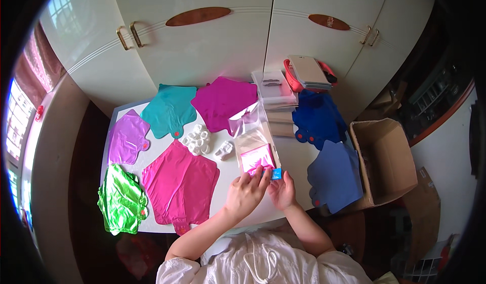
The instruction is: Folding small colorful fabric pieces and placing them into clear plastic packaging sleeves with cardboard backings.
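Observation:
A clear plastic bag [251, 127] lies on the white table [293, 155] with a folded pink foil piece [256, 158] inside its near end. My left hand [245, 193] rests on the bag's near edge, fingers touching the pink piece. My right hand [282, 190] is beside it, pinching a small blue tag [276, 173] at the bag's corner.
Flat foil balloons lie in piles: green [120, 199], pink [179, 183], lilac [127, 137], teal [169, 109], magenta [223, 101], dark blue [318, 117], blue [335, 175]. Small white plastic pieces [197, 139] sit mid-table. An open cardboard box [385, 157] stands right. Packets [276, 89] and a red basket [309, 74] sit against white cupboards.

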A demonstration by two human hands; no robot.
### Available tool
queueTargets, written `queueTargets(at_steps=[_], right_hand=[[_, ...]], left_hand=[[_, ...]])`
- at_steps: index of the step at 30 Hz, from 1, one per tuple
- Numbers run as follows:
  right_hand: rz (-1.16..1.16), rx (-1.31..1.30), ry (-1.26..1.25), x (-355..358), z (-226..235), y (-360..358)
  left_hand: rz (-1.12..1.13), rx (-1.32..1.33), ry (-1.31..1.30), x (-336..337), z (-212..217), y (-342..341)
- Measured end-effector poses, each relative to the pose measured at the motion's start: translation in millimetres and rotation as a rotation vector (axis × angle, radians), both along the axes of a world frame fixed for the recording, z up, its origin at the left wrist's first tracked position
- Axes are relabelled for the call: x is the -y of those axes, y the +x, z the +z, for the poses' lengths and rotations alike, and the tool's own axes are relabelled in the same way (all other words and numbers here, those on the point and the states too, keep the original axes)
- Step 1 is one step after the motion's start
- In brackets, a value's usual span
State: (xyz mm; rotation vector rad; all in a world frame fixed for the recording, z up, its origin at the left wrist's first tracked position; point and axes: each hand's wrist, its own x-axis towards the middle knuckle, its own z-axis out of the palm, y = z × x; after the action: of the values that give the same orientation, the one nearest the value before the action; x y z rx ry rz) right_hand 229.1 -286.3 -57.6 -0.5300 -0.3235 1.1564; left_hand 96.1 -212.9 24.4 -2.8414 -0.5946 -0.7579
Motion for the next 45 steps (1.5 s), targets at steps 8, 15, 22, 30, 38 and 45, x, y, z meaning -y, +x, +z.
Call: queueTargets(at_steps=[8,15,22,30,38,45], right_hand=[[-0.120,1.788,-0.106,-29.1,-15.2,-3.8],[-0.224,2.332,0.209,-134.9,22.4,4.6],[-0.193,2.195,0.335,-138.7,44.8,10.7],[0.259,0.680,-0.080,-66.6,-3.8,7.0],[0.078,0.559,-0.064,-1.7,34.0,-21.0],[-0.063,0.619,-0.151,-1.9,17.7,-21.9]], left_hand=[[-0.030,0.105,0.108,5.3,25.5,-11.8],[-0.033,0.084,0.186,13.3,45.5,-20.2],[0.002,0.129,0.222,5.5,37.0,-27.7],[0.011,0.139,0.193,-6.9,34.1,-30.8],[-0.082,0.144,-0.074,-2.2,23.3,-24.0],[-0.053,0.096,-0.028,-1.5,24.6,-22.7]])
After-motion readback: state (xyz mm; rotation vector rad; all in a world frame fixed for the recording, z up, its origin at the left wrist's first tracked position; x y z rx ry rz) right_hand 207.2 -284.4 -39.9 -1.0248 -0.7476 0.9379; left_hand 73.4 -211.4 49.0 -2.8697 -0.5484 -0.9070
